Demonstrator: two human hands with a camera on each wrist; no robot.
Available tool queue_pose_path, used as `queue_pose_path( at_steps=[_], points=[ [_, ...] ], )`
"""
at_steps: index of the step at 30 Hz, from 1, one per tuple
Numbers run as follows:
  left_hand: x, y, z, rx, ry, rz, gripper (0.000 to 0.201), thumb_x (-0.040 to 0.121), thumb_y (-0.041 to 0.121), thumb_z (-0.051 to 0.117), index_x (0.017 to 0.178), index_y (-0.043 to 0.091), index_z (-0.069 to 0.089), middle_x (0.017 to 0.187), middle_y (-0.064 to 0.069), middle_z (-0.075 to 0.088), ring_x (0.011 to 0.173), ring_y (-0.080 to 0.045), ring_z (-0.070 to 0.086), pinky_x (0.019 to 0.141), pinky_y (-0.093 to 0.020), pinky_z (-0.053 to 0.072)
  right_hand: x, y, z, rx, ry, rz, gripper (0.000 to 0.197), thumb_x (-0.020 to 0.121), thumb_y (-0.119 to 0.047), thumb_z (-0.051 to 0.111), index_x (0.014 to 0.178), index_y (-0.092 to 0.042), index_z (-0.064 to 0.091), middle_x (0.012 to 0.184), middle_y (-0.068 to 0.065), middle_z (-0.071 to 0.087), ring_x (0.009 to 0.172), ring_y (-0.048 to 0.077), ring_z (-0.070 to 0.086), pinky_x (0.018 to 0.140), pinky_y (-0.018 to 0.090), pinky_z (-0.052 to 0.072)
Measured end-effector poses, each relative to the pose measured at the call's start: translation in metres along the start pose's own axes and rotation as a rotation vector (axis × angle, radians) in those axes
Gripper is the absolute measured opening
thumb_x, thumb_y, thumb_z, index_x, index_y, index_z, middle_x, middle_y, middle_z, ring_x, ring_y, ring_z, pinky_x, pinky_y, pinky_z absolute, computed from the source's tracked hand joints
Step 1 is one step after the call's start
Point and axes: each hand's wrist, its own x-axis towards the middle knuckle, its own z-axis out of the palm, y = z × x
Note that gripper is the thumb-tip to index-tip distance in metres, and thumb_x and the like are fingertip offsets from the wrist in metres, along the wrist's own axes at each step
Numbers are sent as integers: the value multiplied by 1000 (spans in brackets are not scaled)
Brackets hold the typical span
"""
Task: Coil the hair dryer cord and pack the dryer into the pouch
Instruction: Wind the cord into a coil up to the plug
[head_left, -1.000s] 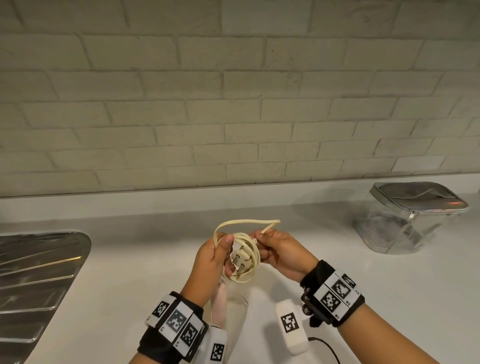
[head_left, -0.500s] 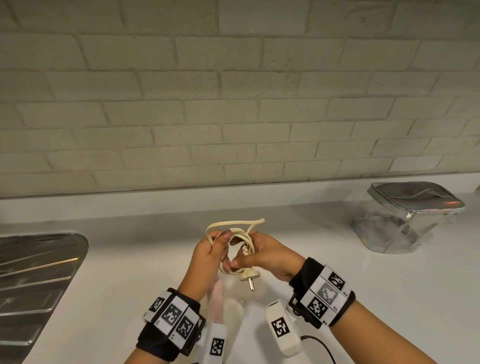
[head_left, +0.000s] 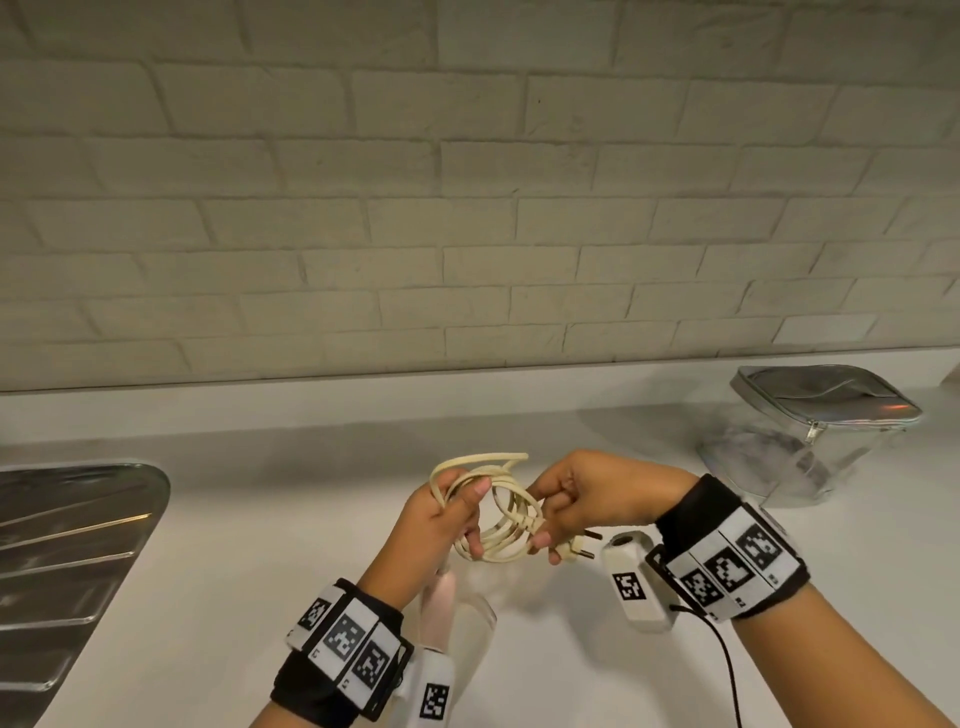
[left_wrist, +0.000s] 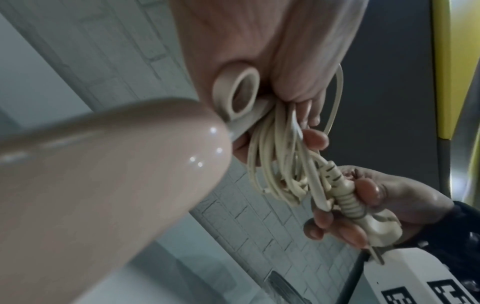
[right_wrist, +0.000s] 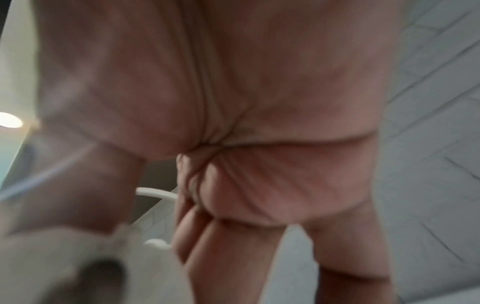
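My left hand (head_left: 447, 514) grips a bundle of cream cord loops (head_left: 501, 525) above the white counter. The pale pink hair dryer (left_wrist: 98, 185) hangs below that hand, its hanging loop (left_wrist: 237, 96) against my palm. In the head view only a strip of the dryer (head_left: 441, 597) shows under my left wrist. My right hand (head_left: 587, 499) pinches the plug end (head_left: 571, 548) of the cord, prongs pointing right; the plug (left_wrist: 376, 224) lies in its curled fingers. The right wrist view is blurred and filled by my palm. The silver pouch (head_left: 821, 410) stands apart at the back right.
A steel sink drainboard (head_left: 67, 571) lies at the left edge. The brick wall (head_left: 467, 208) rises behind the counter (head_left: 260, 519). A black cable (head_left: 727, 670) trails from my right wrist device.
My right hand has swung the plug from pointing down in front of the coil to pointing right beside it. The left hand keeps its grip on the loops.
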Motion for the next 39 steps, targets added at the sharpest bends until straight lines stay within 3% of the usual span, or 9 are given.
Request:
queue_pose_path(
  at_steps=[4, 9, 15, 19, 22, 26, 29, 33, 39],
  points=[
    [2, -1, -10, 38, 62, -11, 33, 84, 43, 55, 84, 11, 61, 43, 8, 42, 38, -11, 45, 53, -29, 40, -17, 4, -10, -158, 66, 128, 39, 79, -11, 68, 117, -8, 59, 86, 6, 74, 65, 8, 65, 65, 14, 49],
    [0, -1, -26, -55, -1, -40, 49, 61, 79, 49, 61, 31, 56, 44, 6, 37, 39, -11, 43, 48, -22, 41, -39, 6, -39, -288, 440, -22, 8, 80, -12, 67, 85, -13, 73, 65, -22, 67, 63, -11, 57, 63, 7, 40],
    [3, -2, -23, -121, 6, -161, 66, 73, 75, 18, 54, 20, 50, 37, 7, 32, 33, -14, 37, 44, -24, 38, -30, 27, -67, -92, 1109, -177, 6, 83, -8, 63, 85, -13, 67, 77, 1, 64, 64, -20, 54, 62, -3, 38],
    [1, 6, -7, -59, -16, -165, 52, 85, 61, 35, 58, 18, 48, 39, 7, 34, 39, -16, 37, 43, -23, 37, 5, 41, -51, 212, 1235, -199, 17, 89, -14, 56, 76, -25, 58, 78, 2, 67, 72, -1, 61, 69, 18, 47],
    [-2, 10, -2, -99, -13, -150, 42, 85, 51, 46, 64, 15, 48, 39, 7, 36, 38, -13, 36, 43, -22, 37, 35, 44, -23, 421, 1117, -185, 20, 92, -7, 48, 80, -23, 49, 79, 7, 64, 77, 24, 64, 68, 34, 51],
    [-3, 9, -4, -97, -12, -115, 23, 79, 37, 53, 77, 14, 59, 42, 7, 35, 35, -11, 39, 47, -27, 36, 57, 31, 18, 347, 819, -138, 17, 89, -8, 55, 75, -16, 55, 67, -5, 59, 59, 6, 57, 58, 13, 46],
    [-1, 7, -7, -78, 18, -114, 28, 81, 39, 57, 86, 11, 62, 42, 7, 36, 37, -12, 41, 45, -27, 37, 60, 25, 34, 512, 642, -163, 16, 86, -6, 59, 71, -13, 60, 52, -6, 65, 47, 2, 59, 51, 15, 48],
    [1, 7, -8, -35, 75, -103, 41, 76, 44, 53, 89, 6, 60, 41, 7, 36, 37, -13, 43, 41, -25, 40, 53, 21, 37, 613, 505, -191, 14, 87, -6, 55, 75, -9, 61, 56, -4, 67, 52, 9, 61, 51, 17, 50],
    [2, 6, -6, 8, 146, -84, 27, 83, 36, 51, 81, 11, 61, 42, 5, 43, 33, -8, 45, 36, -19, 38, 49, 24, 32, 704, 341, -205, 8, 86, -15, 58, 81, -9, 60, 68, -1, 65, 60, 10, 59, 58, 18, 51]
  ],
)
